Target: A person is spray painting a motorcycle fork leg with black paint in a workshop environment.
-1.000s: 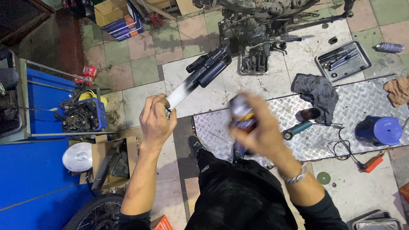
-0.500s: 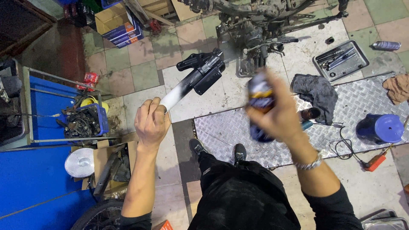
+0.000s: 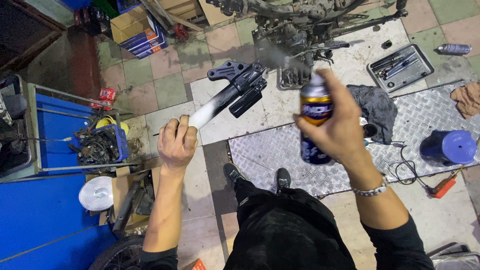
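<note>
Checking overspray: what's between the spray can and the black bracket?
Head view: only a grey spray mist hangs between can and bracket; tiled floor below.

The left hand (image 3: 176, 142) grips a metal fork part (image 3: 227, 95), glossy black at its far end and matt white near the fingers. The right hand (image 3: 336, 127) holds a smooth, shiny metal spray can (image 3: 314, 120) (printed wrap, blue and orange). Beneath that hand lies ribbed, dull-silver tread plate (image 3: 280, 155); beyond it, crumpled dark cloth (image 3: 376, 106).
</note>
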